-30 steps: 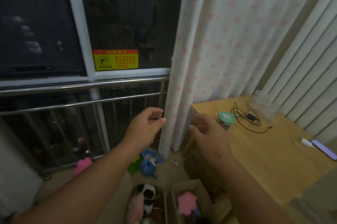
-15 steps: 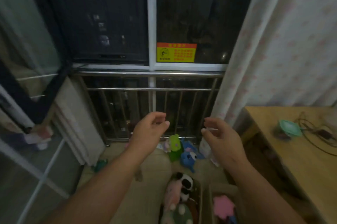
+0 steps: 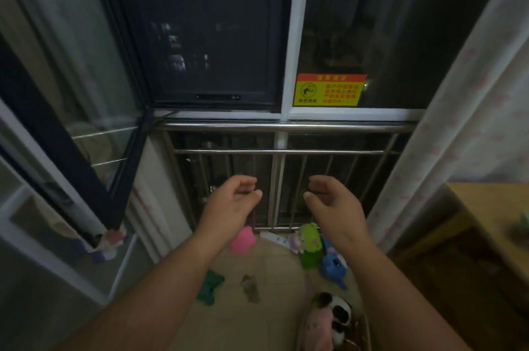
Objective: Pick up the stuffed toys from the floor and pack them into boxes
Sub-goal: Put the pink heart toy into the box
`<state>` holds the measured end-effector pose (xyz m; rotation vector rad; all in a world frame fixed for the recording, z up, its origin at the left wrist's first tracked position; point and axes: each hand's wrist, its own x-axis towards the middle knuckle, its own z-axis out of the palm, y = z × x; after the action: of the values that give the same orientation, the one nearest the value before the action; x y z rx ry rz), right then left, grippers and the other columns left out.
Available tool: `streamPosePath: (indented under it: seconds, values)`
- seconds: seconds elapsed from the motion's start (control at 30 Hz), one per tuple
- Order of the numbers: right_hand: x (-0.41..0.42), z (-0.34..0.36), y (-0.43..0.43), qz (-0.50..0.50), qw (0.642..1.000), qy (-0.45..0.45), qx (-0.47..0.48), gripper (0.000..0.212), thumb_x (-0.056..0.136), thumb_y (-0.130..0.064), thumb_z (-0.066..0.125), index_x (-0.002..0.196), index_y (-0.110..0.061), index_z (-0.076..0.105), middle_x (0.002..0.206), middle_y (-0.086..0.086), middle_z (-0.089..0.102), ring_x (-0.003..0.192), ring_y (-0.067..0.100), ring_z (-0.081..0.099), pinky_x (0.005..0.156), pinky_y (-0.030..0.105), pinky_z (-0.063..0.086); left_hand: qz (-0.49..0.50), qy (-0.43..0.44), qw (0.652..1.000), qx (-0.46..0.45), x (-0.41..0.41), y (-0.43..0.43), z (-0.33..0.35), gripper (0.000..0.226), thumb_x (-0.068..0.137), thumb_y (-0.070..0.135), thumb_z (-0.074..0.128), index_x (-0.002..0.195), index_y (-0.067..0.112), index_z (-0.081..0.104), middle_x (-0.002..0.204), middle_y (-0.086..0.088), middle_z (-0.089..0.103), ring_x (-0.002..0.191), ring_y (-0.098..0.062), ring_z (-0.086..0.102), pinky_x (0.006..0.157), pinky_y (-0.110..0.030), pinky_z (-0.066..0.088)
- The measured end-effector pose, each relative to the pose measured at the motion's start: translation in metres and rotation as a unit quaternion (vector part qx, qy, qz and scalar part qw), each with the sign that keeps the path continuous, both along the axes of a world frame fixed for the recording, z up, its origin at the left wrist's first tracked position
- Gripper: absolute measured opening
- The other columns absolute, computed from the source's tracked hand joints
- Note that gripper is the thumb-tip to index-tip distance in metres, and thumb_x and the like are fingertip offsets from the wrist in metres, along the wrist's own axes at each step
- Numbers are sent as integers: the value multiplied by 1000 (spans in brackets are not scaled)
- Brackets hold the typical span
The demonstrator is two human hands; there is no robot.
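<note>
Several stuffed toys lie on the tiled floor below the railing: a pink toy (image 3: 242,241), a bright green toy (image 3: 310,244), a blue toy (image 3: 333,263), a dark green toy (image 3: 211,287) and a small grey-brown one (image 3: 250,288). At the bottom edge a black-and-white toy (image 3: 335,310) and a pale pink toy (image 3: 317,328) sit packed in a box whose rim is barely visible. My left hand (image 3: 230,202) and my right hand (image 3: 333,202) hover side by side in the air above the toys, fingers loosely curled, holding nothing.
A steel railing (image 3: 280,127) runs under the dark window with a yellow warning sticker (image 3: 327,91). An opened window sash (image 3: 71,133) juts in at the left. A pink-dotted curtain (image 3: 446,133) hangs at the right, beside a wooden table (image 3: 498,207).
The view has swung left, away from the table and curtain, toward the window and floor. More floor toys have come into view. Both hands stay raised and hold nothing.
</note>
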<state>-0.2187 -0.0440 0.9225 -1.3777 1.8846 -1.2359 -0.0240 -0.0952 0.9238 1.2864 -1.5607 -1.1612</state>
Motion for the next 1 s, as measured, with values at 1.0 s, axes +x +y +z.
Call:
streamPosePath:
  seconds: [1.0]
  values:
    - [-20, -246, -342, 88, 985, -27, 145, 22, 86, -15, 66, 108, -20, 66, 93, -9, 66, 88, 8, 63, 69, -2, 38, 100, -80, 984, 120, -39, -325, -231, 21, 87, 28, 64, 109, 29, 64, 102, 13, 65, 94, -5, 61, 87, -28, 48]
